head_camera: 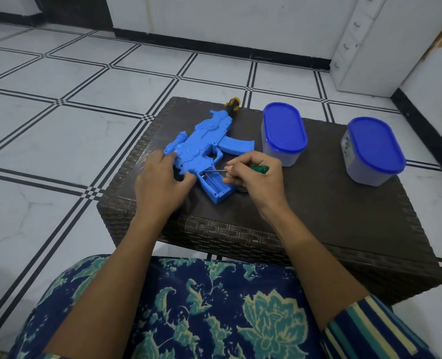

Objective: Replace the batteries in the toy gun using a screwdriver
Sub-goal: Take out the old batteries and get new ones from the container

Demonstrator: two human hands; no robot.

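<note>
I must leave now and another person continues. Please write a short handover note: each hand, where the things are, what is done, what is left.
The left hand presses the gun flat on the table.
The right hand grips the green screwdriver, tip inside the open battery bay in the grip.
A second screwdriver lies behind the gun; two lidded tubs stand to the right.
Done: bay cover is off.
Left: swap the batteries, refit and screw the cover. Whether cells are inside, I cannot tell.
</note>
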